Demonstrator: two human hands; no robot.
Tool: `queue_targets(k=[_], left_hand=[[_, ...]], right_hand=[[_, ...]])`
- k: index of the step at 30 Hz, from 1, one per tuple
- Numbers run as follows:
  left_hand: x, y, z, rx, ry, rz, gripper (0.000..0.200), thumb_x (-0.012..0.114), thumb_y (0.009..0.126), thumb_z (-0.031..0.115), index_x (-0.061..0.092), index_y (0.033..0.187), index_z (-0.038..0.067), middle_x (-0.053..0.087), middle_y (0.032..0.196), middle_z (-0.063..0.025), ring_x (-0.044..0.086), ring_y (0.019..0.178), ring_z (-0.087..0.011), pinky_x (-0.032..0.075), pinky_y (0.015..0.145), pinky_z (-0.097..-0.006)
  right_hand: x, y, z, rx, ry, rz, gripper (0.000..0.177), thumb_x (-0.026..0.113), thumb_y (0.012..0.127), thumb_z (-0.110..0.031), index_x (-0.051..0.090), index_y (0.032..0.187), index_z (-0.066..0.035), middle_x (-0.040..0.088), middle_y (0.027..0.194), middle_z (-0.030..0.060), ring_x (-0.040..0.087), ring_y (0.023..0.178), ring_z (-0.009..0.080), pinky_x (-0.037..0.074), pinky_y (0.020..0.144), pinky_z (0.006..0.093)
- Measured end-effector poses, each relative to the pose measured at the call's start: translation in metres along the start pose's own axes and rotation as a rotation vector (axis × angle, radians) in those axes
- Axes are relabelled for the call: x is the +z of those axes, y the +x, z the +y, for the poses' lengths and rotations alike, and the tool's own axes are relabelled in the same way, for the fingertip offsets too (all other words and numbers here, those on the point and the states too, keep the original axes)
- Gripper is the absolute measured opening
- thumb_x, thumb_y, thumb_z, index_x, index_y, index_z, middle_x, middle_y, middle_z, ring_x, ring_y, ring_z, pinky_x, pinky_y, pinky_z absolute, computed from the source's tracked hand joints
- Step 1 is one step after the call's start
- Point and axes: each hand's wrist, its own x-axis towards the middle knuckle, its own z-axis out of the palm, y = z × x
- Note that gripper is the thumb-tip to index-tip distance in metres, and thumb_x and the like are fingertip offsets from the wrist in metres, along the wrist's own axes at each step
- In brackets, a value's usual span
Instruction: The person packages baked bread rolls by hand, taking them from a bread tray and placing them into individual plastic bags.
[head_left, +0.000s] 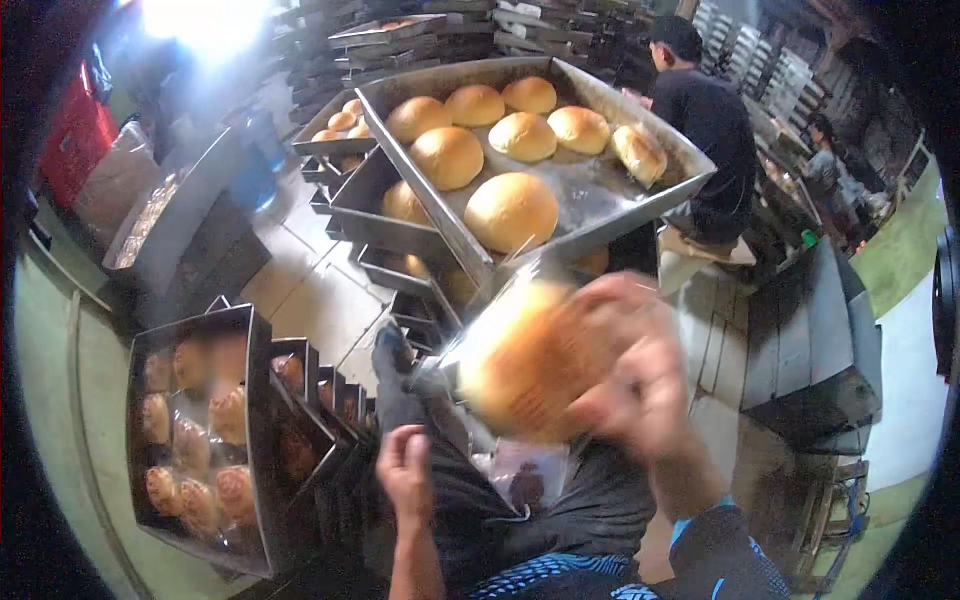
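Note:
A round golden bun [525,360] in a clear plastic bag with faint red print is raised above my lap, smeared by motion. My right hand [640,370] grips its right side, the fingers blurred. My left hand [405,470] is over my left thigh, its fingers loosely extended with nothing visible in them. A small clear bag with something dark [527,475] rests between my legs. Ahead, a metal tray [625,222] tilts on top of a stack, bearing several unwrapped buns [511,212]. Its right front part is bare metal.
At the left stands another tray [262,440] with several wrapped brown buns [192,445], more trays stacked beside it. A person in a dark shirt [705,140] sits beyond at the right, another person [825,165] farther back. A dark metal box [805,340] stands at right.

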Motion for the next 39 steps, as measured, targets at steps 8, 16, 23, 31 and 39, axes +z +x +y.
queue_targets(k=[8,16,23,31,39], left_hand=[[0.092,-0.03,-0.123,0.201,0.966,-0.895,0.039,0.071,0.08,0.032,0.067,0.109,0.006,0.064,0.103,-0.0165,0.063,0.095,-0.038,0.051,0.082,-0.0489],[0.072,-0.028,-0.101,0.215,0.508,-0.821,0.019,0.067,0.091,0.024,0.07,0.092,0.005,0.067,0.079,-0.018,0.067,0.077,-0.039,0.053,0.068,-0.0469],[0.086,-0.02,-0.058,0.184,0.424,-0.789,0.027,0.072,0.09,0.029,0.071,0.094,0.002,0.068,0.077,-0.0145,0.067,0.074,-0.0298,0.053,0.068,-0.0388],[0.087,0.022,-0.067,-0.377,-0.826,-0.234,0.009,0.068,0.094,0.01,0.065,0.097,0.002,0.067,0.092,-0.0031,0.063,0.08,-0.0122,0.053,0.071,-0.0272],[0.054,0.045,-0.095,-0.311,-1.072,-0.092,0.017,0.068,0.095,0.019,0.064,0.102,0.004,0.067,0.091,-0.0022,0.064,0.077,-0.0114,0.056,0.069,-0.0274]], right_hand=[[-0.053,0.054,0.078,0.131,-0.483,0.521,0.037,0.052,0.103,-0.026,0.065,0.107,0.009,0.058,0.081,0.0146,0.059,0.074,0.0223,0.046,0.066,0.0304],[0.123,-0.214,0.095,0.509,-0.009,-0.459,0.019,0.065,0.088,-0.019,0.068,0.102,-0.007,0.069,0.094,0.0167,0.067,0.09,0.0366,0.053,0.078,0.0452],[0.089,-0.195,0.088,0.475,0.018,0.089,0.012,0.068,0.086,-0.009,0.072,0.097,-0.004,0.07,0.087,0.0141,0.068,0.079,0.0315,0.054,0.07,0.0391],[0.033,-0.096,0.042,0.132,0.029,0.137,0.017,0.072,0.079,0.003,0.074,0.095,-0.002,0.069,0.079,0.0091,0.064,0.067,0.0169,0.049,0.062,0.0271],[-0.006,0.164,0.069,0.389,-0.472,-0.387,0.055,0.053,0.098,-0.046,0.07,0.092,0.006,0.068,0.08,0.0209,0.068,0.08,0.0286,0.051,0.075,0.0389]])
